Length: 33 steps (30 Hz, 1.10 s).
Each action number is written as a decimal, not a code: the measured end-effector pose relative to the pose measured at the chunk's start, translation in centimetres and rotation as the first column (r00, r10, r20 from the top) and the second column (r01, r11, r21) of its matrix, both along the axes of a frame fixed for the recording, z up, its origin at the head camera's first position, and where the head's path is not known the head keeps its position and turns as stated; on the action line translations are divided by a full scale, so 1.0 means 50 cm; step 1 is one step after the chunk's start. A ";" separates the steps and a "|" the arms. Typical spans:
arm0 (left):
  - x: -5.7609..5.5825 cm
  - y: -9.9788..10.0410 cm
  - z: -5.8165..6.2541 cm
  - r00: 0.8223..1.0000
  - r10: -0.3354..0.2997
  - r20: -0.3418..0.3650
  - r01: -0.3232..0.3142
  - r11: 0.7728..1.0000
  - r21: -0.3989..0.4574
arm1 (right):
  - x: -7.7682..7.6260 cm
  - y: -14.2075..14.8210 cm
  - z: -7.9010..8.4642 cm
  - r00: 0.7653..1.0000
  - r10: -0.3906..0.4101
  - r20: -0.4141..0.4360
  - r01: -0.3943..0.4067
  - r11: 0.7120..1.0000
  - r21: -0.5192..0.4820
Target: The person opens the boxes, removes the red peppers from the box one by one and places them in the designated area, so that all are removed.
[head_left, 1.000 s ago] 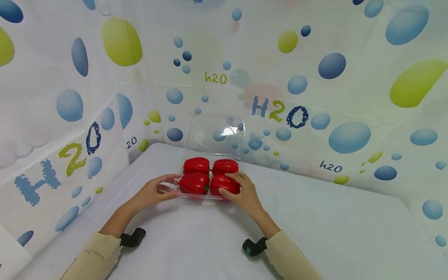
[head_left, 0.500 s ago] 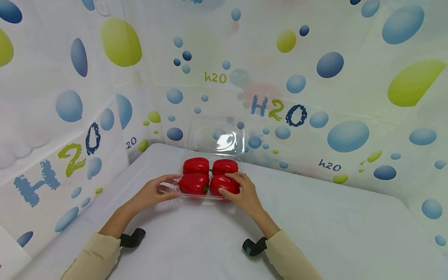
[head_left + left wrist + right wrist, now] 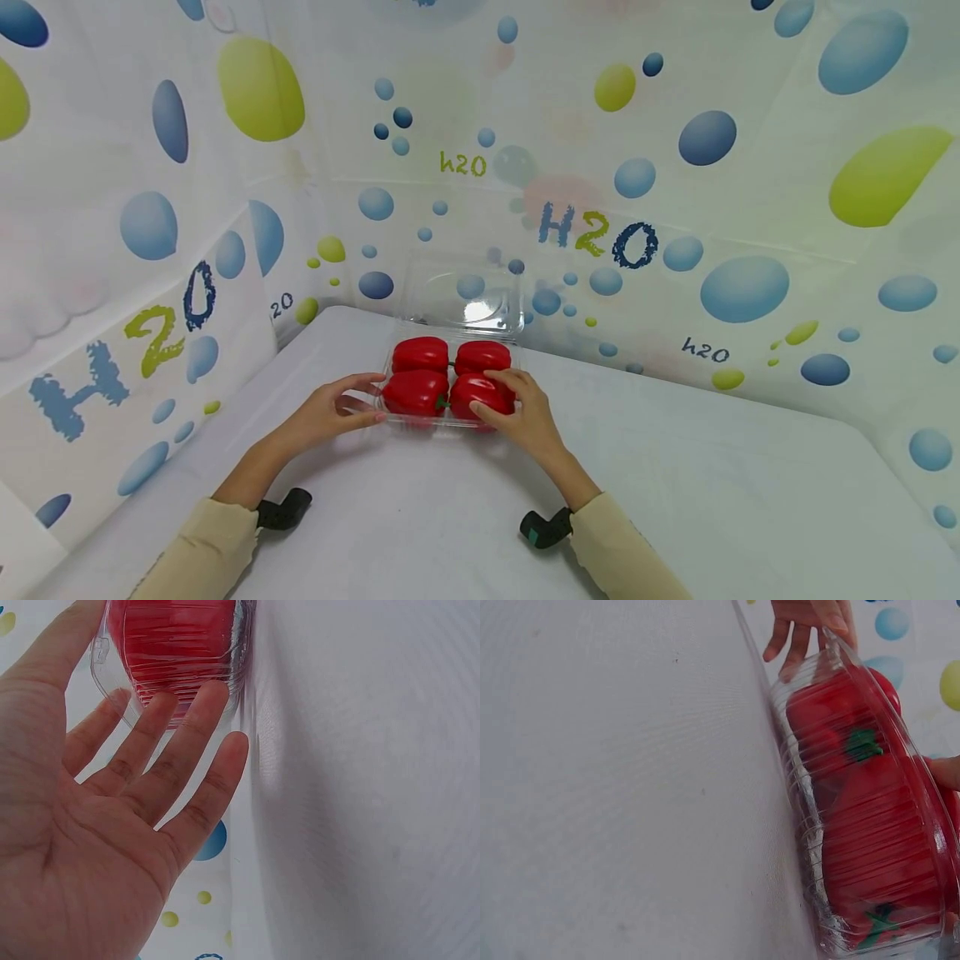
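Note:
Several red bell peppers lie in a clear plastic clamshell box (image 3: 442,422), two at the back and two in front. My right hand (image 3: 527,412) grips the front right bell pepper (image 3: 471,390), with its thumb on the near side and its fingers over the right side. Beside the front left bell pepper (image 3: 411,393), my left hand (image 3: 324,414) has its thumb at the box's front left corner. In the left wrist view, the left hand's fingers (image 3: 206,712) reach out, loosely spread, to the box's ribbed end wall. Green stems (image 3: 864,744) show through the side in the right wrist view.
The clear lid (image 3: 442,296) stands raised behind the box, near the patterned wall covering (image 3: 675,333). A white cloth (image 3: 420,517) covers the table. Black wrist cameras (image 3: 287,510) are strapped at both sleeves.
Both hands and the box stay almost where they were. The bright reflection on the raised lid shifts and shrinks slightly.

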<state>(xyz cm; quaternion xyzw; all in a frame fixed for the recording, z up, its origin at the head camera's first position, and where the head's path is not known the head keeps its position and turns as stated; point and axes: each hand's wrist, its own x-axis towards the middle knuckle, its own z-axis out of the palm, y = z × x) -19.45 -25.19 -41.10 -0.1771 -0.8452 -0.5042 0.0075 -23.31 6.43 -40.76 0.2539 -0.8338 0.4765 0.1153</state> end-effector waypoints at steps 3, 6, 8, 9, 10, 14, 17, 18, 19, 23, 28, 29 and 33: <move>0.001 -0.001 0.000 1.000 -0.001 -0.004 0.001 1.000 0.000 | -0.001 0.000 -0.001 1.000 -0.003 0.002 0.003 1.000 -0.004; -0.003 0.004 0.001 1.000 -0.010 -0.005 0.010 1.000 0.008 | -0.002 0.005 -0.002 1.000 -0.012 0.006 0.012 1.000 -0.004; -0.005 0.007 0.001 1.000 -0.017 -0.005 0.017 1.000 0.015 | -0.002 0.009 -0.002 1.000 -0.016 0.007 0.016 1.000 -0.004; -0.006 0.008 0.001 1.000 -0.022 -0.004 0.023 1.000 0.018 | -0.003 0.011 -0.002 1.000 -0.018 0.007 0.018 1.000 -0.005; -0.008 0.011 0.001 1.000 -0.024 -0.004 0.024 1.000 0.018 | -0.004 0.013 -0.002 1.000 -0.016 0.004 0.016 1.000 -0.007; -0.010 0.013 0.000 1.000 -0.021 0.011 0.021 1.000 0.013 | -0.006 0.017 -0.002 1.000 -0.014 -0.004 0.013 1.000 -0.017; -0.004 0.006 0.003 1.000 -0.001 0.019 0.001 1.000 0.003 | -0.009 0.012 -0.004 1.000 0.002 -0.016 -0.002 1.000 -0.017; -0.001 0.002 0.004 1.000 0.005 0.018 -0.005 1.000 0.003 | -0.010 0.009 -0.004 1.000 0.010 -0.020 -0.010 1.000 -0.018; 0.003 -0.002 0.004 1.000 0.010 0.014 -0.010 1.000 0.001 | -0.010 0.005 -0.004 1.000 0.019 -0.021 -0.019 1.000 -0.020; 0.007 -0.007 0.005 1.000 0.009 -0.006 -0.009 1.000 0.004 | -0.012 0.000 -0.004 1.000 0.014 -0.009 -0.015 1.000 -0.018; 0.001 0.000 0.003 1.000 -0.019 -0.016 0.019 1.000 0.016 | -0.014 0.009 -0.006 1.000 -0.012 0.012 0.012 1.000 -0.016; 0.000 0.001 0.003 1.000 -0.019 -0.019 0.019 1.000 0.017 | -0.014 0.009 -0.006 1.000 -0.014 0.014 0.014 1.000 -0.013; 0.001 0.001 0.003 0.999 -0.027 -0.035 0.028 0.999 0.022 | -0.014 0.011 -0.004 1.000 -0.016 0.019 0.016 1.000 -0.010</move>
